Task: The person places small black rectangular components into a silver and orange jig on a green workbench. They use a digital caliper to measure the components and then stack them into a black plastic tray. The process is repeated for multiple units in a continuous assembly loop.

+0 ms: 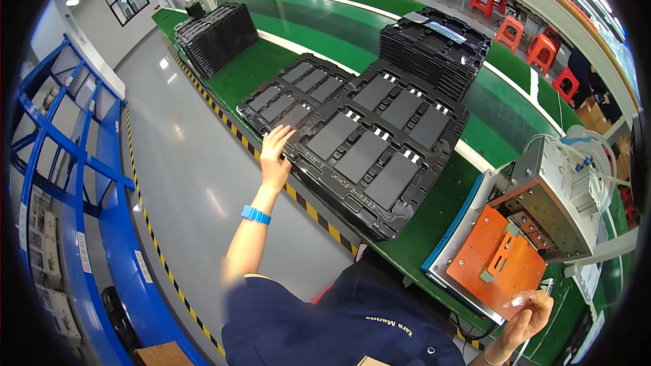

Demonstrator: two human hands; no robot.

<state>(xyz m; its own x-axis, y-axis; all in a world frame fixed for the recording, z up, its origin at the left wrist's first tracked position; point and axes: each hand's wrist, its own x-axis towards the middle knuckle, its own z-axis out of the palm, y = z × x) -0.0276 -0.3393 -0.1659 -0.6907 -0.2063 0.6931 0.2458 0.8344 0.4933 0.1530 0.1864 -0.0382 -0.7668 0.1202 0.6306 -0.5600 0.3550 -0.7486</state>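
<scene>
We find the left hand [277, 156] loosely open at the edge of the black tray [324, 188]; light pressure advised. Right hand [527, 314] half-curled by the orange plate [475, 261]; hold unclear.

Stretches away as a long green surface [439, 220], marked lengthwise with white strips [478, 156]. Carries in the middle a large black tray [332, 179], with a second black tray [291, 95] right beside it, to the left. Bears a tall left stack of black trays [220, 44] farther along and a rear stack [424, 61] behind the large one. Supports, at the right, a metal machine [553, 196] with an orange plate [478, 251].
</scene>
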